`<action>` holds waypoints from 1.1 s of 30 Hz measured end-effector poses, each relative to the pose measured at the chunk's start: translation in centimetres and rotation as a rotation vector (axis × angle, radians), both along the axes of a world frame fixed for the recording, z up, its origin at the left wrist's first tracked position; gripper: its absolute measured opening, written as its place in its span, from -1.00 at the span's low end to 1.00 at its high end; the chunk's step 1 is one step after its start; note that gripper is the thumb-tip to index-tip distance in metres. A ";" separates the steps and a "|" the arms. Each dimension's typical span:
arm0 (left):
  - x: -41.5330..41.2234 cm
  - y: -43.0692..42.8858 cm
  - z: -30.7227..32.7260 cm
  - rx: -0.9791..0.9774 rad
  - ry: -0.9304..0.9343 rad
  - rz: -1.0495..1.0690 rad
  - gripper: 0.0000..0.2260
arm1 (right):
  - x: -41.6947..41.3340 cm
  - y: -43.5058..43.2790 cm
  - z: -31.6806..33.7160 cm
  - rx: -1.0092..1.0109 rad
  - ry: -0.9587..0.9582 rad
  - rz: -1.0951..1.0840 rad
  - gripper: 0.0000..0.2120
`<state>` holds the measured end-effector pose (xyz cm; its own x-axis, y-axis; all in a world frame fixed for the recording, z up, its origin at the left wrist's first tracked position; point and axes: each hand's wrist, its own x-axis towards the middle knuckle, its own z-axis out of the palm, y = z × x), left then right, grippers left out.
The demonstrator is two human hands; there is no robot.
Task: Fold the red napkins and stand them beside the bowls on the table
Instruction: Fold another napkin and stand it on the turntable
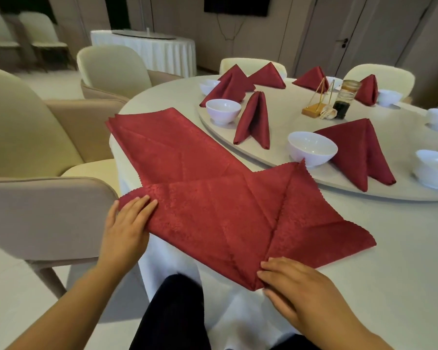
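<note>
Now napkin (213, 210) flat between left hand (127, 223), right hand (288, 286).

The round table (379, 251) draped in a white cloth carries a large flat red fabric napkin (213, 198) spread half-folded at its near edge and, farther in, a raised round white turntable (283, 117) bearing white bowls, standing folded red napkins and a dark sauce bottle (343, 102).

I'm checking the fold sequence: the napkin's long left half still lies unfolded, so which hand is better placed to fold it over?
Probably left: the left hand already rests beside that half of the napkin, while the right hand pins the bottom point.
</note>
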<state>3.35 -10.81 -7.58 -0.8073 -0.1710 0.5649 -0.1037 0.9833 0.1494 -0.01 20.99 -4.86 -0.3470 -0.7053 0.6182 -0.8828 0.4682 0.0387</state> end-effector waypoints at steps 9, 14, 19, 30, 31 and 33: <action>0.5 -5.3 3.3 -0.084 0.018 0.098 -0.59 | -0.6 -0.4 0.1 -0.047 0.027 0.004 -0.42; 4.5 -7.0 7.8 0.015 0.163 -0.012 -0.63 | -0.6 -0.2 0.8 -0.042 -0.121 0.094 -0.73; 7.0 -6.0 11.1 0.277 0.100 -0.112 -0.61 | -0.5 -0.4 1.8 0.002 -0.356 0.163 -0.74; -2.6 1.7 18.1 0.631 -0.527 -0.483 -0.70 | -8.3 2.4 4.5 -0.047 -0.582 -0.301 -0.90; -4.0 2.9 18.0 0.624 -0.569 -0.481 -0.64 | -8.9 2.5 4.1 -0.030 -0.587 -0.347 -0.89; -7.0 5.1 17.1 0.616 -0.623 -0.467 -0.72 | -9.3 2.8 3.1 -0.031 -0.601 -0.376 -0.88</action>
